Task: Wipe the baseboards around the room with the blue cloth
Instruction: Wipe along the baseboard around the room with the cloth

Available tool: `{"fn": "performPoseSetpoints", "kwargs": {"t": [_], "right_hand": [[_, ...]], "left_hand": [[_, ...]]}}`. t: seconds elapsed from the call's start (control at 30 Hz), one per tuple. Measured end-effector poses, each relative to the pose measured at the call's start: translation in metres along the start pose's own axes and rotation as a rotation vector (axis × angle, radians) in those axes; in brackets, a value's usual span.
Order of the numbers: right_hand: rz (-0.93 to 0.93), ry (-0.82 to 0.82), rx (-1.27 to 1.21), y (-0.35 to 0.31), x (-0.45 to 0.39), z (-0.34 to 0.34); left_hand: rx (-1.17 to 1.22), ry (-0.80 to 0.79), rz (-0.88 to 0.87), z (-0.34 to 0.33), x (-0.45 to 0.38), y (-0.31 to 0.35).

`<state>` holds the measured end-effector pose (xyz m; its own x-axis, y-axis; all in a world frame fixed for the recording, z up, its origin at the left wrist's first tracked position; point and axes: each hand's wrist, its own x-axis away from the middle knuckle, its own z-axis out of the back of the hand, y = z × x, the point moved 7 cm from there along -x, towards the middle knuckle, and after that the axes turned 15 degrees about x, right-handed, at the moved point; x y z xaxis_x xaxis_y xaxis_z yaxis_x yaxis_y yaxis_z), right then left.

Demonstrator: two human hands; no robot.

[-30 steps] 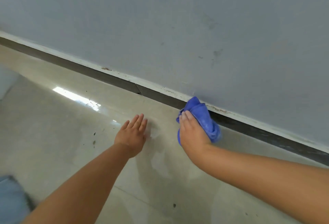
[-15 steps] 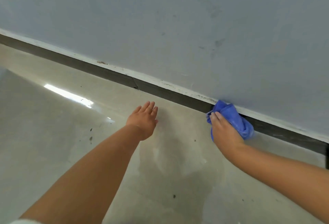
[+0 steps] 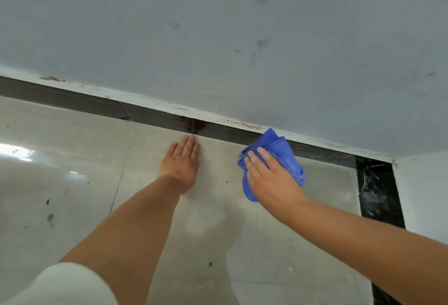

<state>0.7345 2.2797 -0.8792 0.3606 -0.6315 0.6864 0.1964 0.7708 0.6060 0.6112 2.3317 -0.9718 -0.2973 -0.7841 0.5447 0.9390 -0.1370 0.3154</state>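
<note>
A dark baseboard (image 3: 72, 101) runs along the foot of the grey wall, from the left edge down to a corner at the right. My right hand (image 3: 271, 178) holds the bunched blue cloth (image 3: 278, 149), whose top presses against the baseboard right of centre. My left hand (image 3: 180, 159) lies flat on the glossy floor tile, fingers straight, its fingertips just short of the baseboard. A dim reflection of those fingers shows in the baseboard above them.
The grey wall (image 3: 218, 38) has scuffs and a chipped white strip above the baseboard. A black marble strip (image 3: 378, 188) runs along the floor at the right, beside a white wall (image 3: 426, 188). The pale floor tiles (image 3: 72, 183) carry dark specks.
My right hand has slid the cloth rightward along the baseboard toward the corner. My left hand has shifted right and closer to the baseboard. The view now takes in the room corner.
</note>
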Motion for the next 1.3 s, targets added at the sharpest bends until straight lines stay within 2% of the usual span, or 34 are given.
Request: {"fn": "performPoseSetpoints", "kwargs": {"t": [0.33,0.57,0.63,0.67,0.73,0.77,0.83,0.9,1.0,1.1,1.2,1.3], "right_hand": [[0.018,0.059,0.119,-0.001,-0.071,0.043],[0.009,0.019,0.161,-0.004,-0.069,0.013],[0.015,-0.015,0.171,-0.004,-0.060,-0.001],[0.003,-0.037,0.166,-0.003,-0.054,-0.010],[-0.034,-0.107,0.139,0.000,-0.044,-0.030],[-0.052,-0.161,0.117,0.001,-0.037,-0.040],[-0.106,-0.274,0.025,0.005,-0.025,-0.056],[-0.169,-0.304,-0.084,0.007,-0.018,-0.052],[-0.164,-0.139,-0.159,-0.010,-0.028,-0.015],[-0.159,0.018,-0.122,-0.016,-0.046,0.013],[-0.172,0.090,-0.083,-0.001,-0.050,0.004],[-0.166,0.087,-0.089,0.008,-0.042,-0.037]], "left_hand": [[0.084,0.241,-0.207,-0.009,-0.009,-0.007],[0.057,0.236,-0.324,-0.025,-0.012,-0.002],[0.049,0.237,-0.297,-0.027,-0.013,-0.001],[0.052,0.261,-0.238,-0.022,-0.012,-0.002],[0.071,0.206,-0.114,-0.015,-0.009,-0.002],[0.070,0.258,-0.095,-0.011,-0.008,-0.005],[0.039,0.254,-0.024,-0.014,-0.005,-0.009],[0.023,0.215,0.075,-0.014,-0.002,-0.008],[0.024,0.187,0.132,-0.012,0.004,-0.005],[0.015,0.166,0.159,-0.009,0.010,-0.004],[0.010,0.134,0.124,-0.007,0.018,0.007],[-0.002,0.124,0.092,-0.008,0.022,0.016]]}}
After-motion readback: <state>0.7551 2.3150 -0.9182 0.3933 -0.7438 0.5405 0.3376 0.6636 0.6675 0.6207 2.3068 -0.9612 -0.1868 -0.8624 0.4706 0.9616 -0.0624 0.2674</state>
